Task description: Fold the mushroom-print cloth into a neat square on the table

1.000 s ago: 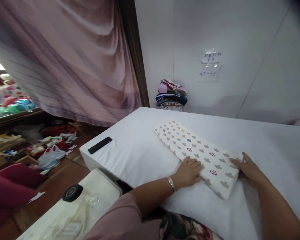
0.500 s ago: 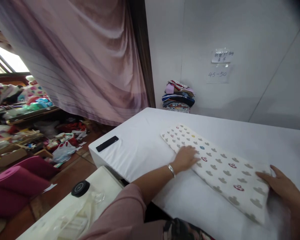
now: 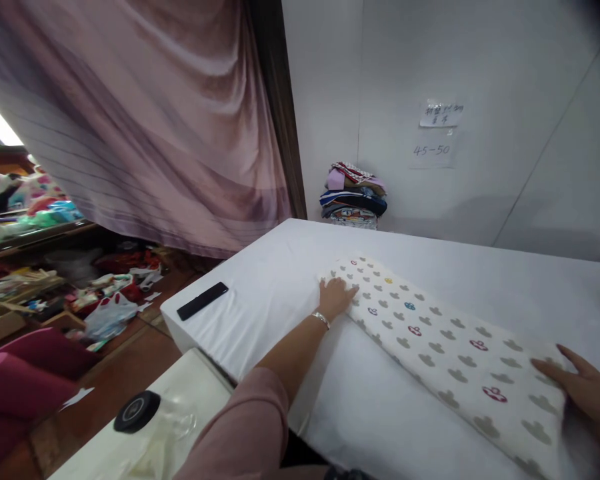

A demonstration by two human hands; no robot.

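Observation:
A long folded cloth (image 3: 443, 347), white with grey mouse-head shapes and a few red, blue and yellow ones, lies slantwise across the white-covered table (image 3: 260, 287). At its far left corner, my left hand (image 3: 336, 298) rests palm down, thumb stretched apart from the fingers, a silver bangle on the wrist. My right hand (image 3: 583, 383) is at the cloth's right end. One digit lies on top of the fabric and another stretches past the edge; the rest of that hand is partly hidden, and it appears to pinch the end.
A black phone-like slab (image 3: 203, 301) lies near the table's left edge. A lower white surface (image 3: 180, 373) holds a black round object (image 3: 137, 411) and clear plastic. Folded fabrics (image 3: 354, 193) are stacked by the wall. Pink rolls (image 3: 25, 380) and bags crowd the floor at left.
My left hand has slid from the cloth's near long edge to its far left corner. My right hand stays at the right end. The view has shifted slightly.

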